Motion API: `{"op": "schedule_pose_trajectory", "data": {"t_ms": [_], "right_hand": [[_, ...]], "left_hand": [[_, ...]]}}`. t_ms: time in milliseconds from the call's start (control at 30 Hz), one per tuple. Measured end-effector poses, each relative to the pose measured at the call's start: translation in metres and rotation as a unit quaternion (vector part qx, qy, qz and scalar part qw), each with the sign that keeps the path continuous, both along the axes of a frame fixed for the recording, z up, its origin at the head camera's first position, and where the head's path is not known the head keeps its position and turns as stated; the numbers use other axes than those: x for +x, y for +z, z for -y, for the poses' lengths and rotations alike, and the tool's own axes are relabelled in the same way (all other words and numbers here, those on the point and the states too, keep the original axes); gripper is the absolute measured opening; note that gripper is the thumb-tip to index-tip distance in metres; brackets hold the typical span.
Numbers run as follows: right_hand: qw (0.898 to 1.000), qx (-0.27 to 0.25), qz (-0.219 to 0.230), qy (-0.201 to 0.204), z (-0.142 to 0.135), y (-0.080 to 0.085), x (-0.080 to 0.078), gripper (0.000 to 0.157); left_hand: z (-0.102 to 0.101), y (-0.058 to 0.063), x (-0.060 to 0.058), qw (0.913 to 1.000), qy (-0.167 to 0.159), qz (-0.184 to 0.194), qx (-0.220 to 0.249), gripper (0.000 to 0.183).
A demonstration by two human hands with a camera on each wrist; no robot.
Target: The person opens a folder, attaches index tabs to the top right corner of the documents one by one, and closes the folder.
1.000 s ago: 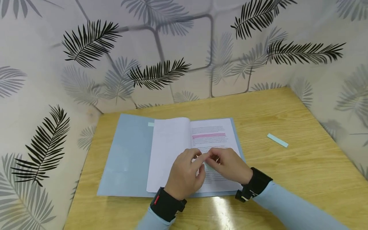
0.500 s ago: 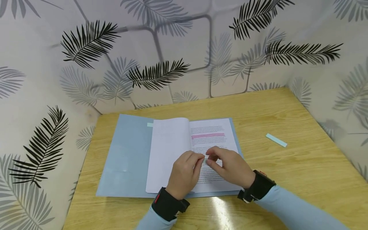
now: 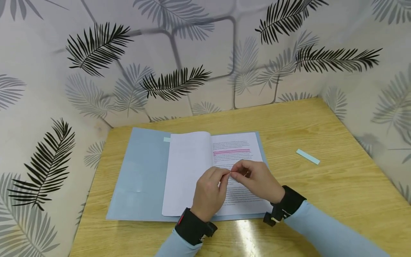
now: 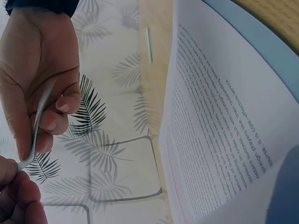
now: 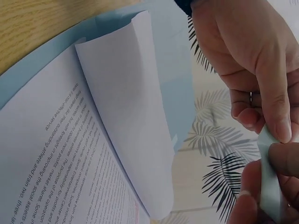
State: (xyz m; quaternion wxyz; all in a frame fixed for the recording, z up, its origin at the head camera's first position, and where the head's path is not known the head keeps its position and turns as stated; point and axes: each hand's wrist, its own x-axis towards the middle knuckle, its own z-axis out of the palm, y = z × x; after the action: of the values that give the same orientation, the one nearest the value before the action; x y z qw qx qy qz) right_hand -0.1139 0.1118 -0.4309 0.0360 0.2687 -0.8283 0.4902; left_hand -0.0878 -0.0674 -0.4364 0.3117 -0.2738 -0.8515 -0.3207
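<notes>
Left hand [image 3: 208,192] and right hand [image 3: 259,181] pinch a pale green strip [image 4: 40,112] between fingers [image 4: 27,190], above open document [image 3: 183,171]. Strip seems bent, partly hidden.

Wood-grain table [image 3: 340,189], open blue folder [image 3: 141,175] lying on it, pale strip [image 3: 308,156] apart at right

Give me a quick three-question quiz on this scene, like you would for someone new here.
1. Which colour are the marked lines on the printed page?
a) green
b) pink
c) yellow

2. True or false: the loose strip lies on the table, right of the folder.

3. What do the left hand and right hand pinch between them?

Key: 1 b; 2 true; 3 a pale strip.
</notes>
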Motion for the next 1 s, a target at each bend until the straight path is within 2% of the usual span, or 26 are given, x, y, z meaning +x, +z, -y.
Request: {"op": "schedule_pose_trajectory", "data": {"t_ms": [167,267,367,500,600,767,900,1000], "right_hand": [[1.0,0.002,0.021,0.018,-0.005,0.001,-0.009,0.006],[0.999,0.012,0.038,0.021,-0.013,0.002,-0.02,0.006],[0.997,0.023,0.076,0.002,-0.026,0.001,-0.04,0.006],[0.989,0.047,0.129,-0.052,-0.047,-0.003,-0.075,0.015],[0.982,0.074,0.148,-0.088,-0.059,-0.012,-0.102,0.021],[0.972,0.12,0.168,-0.115,-0.068,-0.027,-0.136,0.023],[0.962,0.154,0.185,-0.131,-0.069,-0.037,-0.154,0.026],[0.955,0.167,0.197,-0.146,-0.067,-0.043,-0.165,0.026]], "left_hand": [[0.0,0.0,-0.001,0.9998,0.011,0.011,0.012,0.007],[0.001,-0.001,-0.001,0.9994,0.026,0.023,0.003,0.011],[0.004,-0.002,0.001,0.9984,0.029,0.034,-0.034,0.01],[0.006,-0.011,0.001,0.9914,-0.002,0.047,-0.122,0.01],[0.007,-0.02,0.004,0.977,-0.031,0.067,-0.2,0.014],[0.006,-0.029,0.011,0.9394,-0.049,0.118,-0.318,0.032],[0.006,-0.035,0.016,0.9072,-0.044,0.191,-0.372,0.06],[0.008,-0.042,0.016,0.8883,-0.028,0.233,-0.395,0.08]]}}
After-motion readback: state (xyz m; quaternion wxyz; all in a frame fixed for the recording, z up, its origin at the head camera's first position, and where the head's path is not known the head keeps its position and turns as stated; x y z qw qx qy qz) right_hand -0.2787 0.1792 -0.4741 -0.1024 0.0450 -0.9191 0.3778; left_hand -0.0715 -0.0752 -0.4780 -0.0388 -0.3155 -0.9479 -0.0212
